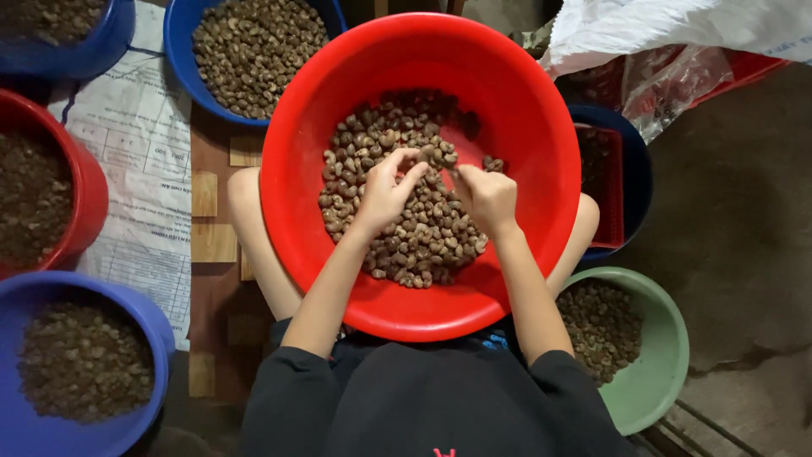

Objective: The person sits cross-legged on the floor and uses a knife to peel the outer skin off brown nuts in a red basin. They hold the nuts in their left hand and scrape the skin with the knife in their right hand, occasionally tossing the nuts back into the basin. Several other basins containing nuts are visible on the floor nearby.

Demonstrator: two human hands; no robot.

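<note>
**Nuts worked by hand in a red basin**

A brown nut (420, 156) is pinched in the left hand (385, 190); the right hand (488, 196) is clenched, its contents hidden. Both are held over the glossy red basin (330, 93) on the lap. The nut is best gripped firmly, since the lumpy, matte nuts (423, 237) roll easily.

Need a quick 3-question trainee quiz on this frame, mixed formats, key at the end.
1. True or false: both hands are inside the red basin.
2. Which holds the nuts the hands are working in? A) green bowl B) red basin C) blue tub
3. Fill in: the left hand pinches a ____ between its fingertips.

Key:
1. True; the right hand is in there too.
2. B
3. nut, from the pile of brown nuts.
</note>
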